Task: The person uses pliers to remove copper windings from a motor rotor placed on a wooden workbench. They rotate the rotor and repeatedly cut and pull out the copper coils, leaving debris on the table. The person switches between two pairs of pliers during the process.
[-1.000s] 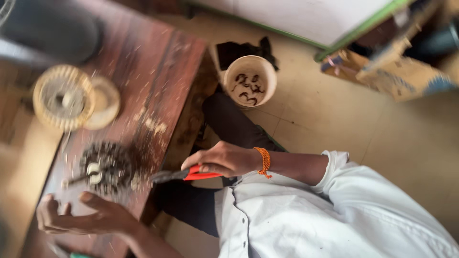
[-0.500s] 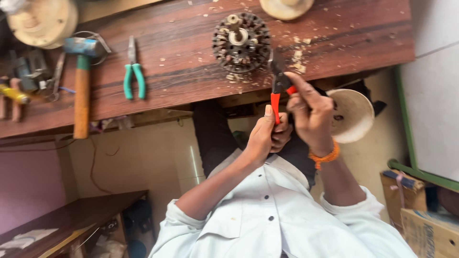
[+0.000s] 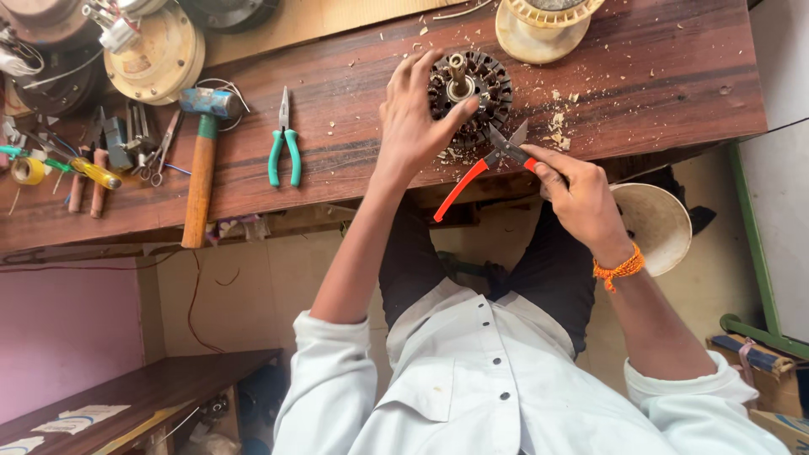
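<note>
A dark round motor stator [image 3: 482, 84] with a central shaft stands on the brown wooden bench [image 3: 674, 84]. My left hand [image 3: 413, 118] rests on its left side, fingers spread over the top. My right hand [image 3: 581, 198] grips red-handled cutters [image 3: 493, 164]. Their jaws stand apart at the stator's lower right edge, and one red handle sticks out down to the left. Pale chips and scraps lie around the stator.
Green-handled pliers [image 3: 285, 147] and a wooden-handled hammer [image 3: 202, 160] lie left of the stator. Cream motor housings [image 3: 156, 50] sit at the back left, another cream part [image 3: 539, 21] at the back right. Screwdrivers and yellow tape [image 3: 29, 168] crowd the far left. A pale bowl-shaped cover [image 3: 653, 223] sits below the bench.
Both hands were together on the cutters in front of the chest. Now my left hand has gone to the stator and my right hand has brought the cutters to its edge.
</note>
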